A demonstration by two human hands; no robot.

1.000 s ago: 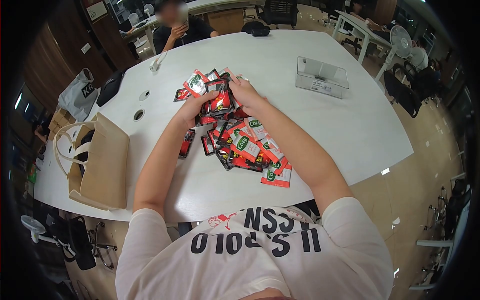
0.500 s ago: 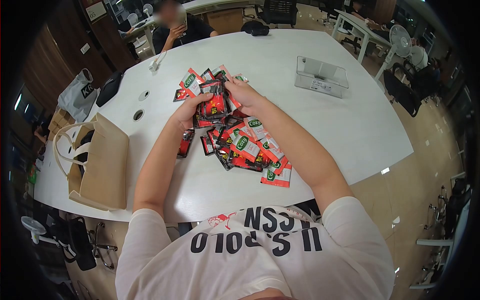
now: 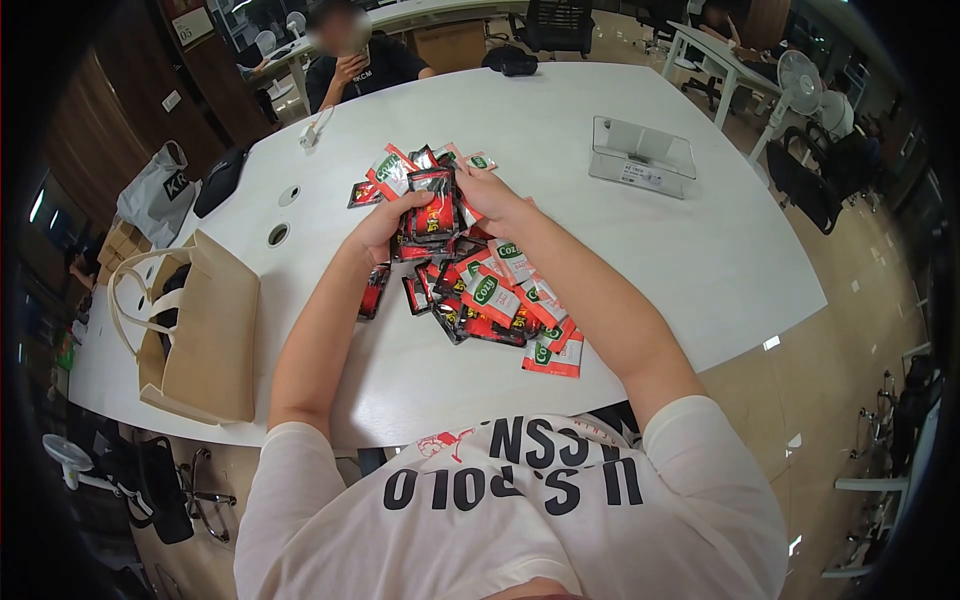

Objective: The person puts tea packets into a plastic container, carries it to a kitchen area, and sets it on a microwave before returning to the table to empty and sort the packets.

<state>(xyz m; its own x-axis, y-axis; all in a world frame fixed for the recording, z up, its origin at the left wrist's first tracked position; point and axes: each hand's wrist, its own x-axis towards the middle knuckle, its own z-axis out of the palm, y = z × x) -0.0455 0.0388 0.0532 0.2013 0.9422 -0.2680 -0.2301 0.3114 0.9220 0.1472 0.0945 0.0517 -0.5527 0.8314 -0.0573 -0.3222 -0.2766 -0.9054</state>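
My left hand (image 3: pixel 382 226) is closed on a small stack of black-and-red sachets (image 3: pixel 434 212), its thumb lying over the top one. On the stack's other side, my right hand (image 3: pixel 490 200) is closed with its fingers against the sachets' upper right edge; its fingertips are partly hidden. Behind the stack lie orange-and-white Cozy sachets (image 3: pixel 391 171) mixed with more black-and-red ones. Nearer my body spreads a loose pile with several Cozy sachets (image 3: pixel 490 293) over black-and-red ones. A lone black-and-red sachet (image 3: pixel 373 292) rests by my left forearm.
The white table (image 3: pixel 700 270) carries a beige handbag (image 3: pixel 215 340) at left and a clear plastic box (image 3: pixel 642 160) at right. A white plug (image 3: pixel 309 136), a black pouch (image 3: pixel 512 61) and two cable holes lie farther off. A person (image 3: pixel 365 75) sits across the table.
Both hands stay around the stack, which has turned slightly so its top sachet lies squarer. The Cozy sachet behind it has shifted a little right and down.
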